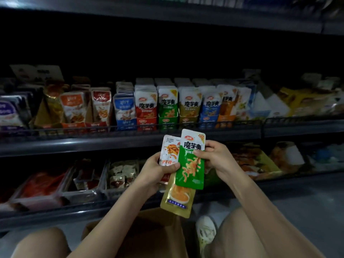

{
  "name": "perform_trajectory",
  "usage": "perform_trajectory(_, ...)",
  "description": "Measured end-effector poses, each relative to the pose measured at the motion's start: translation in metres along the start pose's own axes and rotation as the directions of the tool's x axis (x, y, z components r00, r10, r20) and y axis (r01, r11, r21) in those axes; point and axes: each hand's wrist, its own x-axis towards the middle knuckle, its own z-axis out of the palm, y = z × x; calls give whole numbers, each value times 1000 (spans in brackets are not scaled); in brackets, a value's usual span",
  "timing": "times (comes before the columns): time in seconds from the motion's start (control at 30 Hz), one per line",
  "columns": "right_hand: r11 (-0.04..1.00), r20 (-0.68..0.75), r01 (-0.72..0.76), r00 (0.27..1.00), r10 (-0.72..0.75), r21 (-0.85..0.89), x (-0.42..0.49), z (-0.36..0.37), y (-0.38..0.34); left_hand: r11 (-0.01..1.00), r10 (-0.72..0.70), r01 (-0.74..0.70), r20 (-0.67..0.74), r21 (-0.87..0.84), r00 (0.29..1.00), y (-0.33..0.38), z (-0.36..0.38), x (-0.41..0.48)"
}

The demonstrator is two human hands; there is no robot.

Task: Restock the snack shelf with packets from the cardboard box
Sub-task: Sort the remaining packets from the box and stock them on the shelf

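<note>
Gripping two packets at once, the left hand curls its fingers behind a white packet and a gold packet, with the thumb pressed across their fronts. The right hand pinches the right edge of a green packet between thumb and fingers. This green packet stands upright and overlaps the other two from the front; the gold one hangs lowest, the white one peeks out at the left. All three are held in the air in front of the snack shelf, just below its front rail. On that shelf, rows of packets stand upright in red, green, gold, blue and orange display boxes behind a wire rail. A lower shelf carries clear trays of dark red snacks. Below the hands, the cardboard box sits on the floor between the person's bare knees, with a white shoe just to its right
</note>
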Motion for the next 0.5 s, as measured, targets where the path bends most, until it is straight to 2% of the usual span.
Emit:
perform_trajectory(0.13,997,-124,-1,992,11,82,7,-18,-7,999,5,-6,-24,-37,1000,10,6,6)
perform_trajectory(0.27,991,-159,82,985,-64,106,19,-20,-28,998,33,-44,-190,-54,981,19,-11,10)
perform_trajectory(0.37,964,-200,227,960,-197,141,38,-7,-51,995,57,-79,-294,-65,954,30,-33,14)
perform_trajectory(0.5,896,-250,444,865,-434,-20,75,18,-77,989,74,-116,-367,-94,927,50,-52,22)
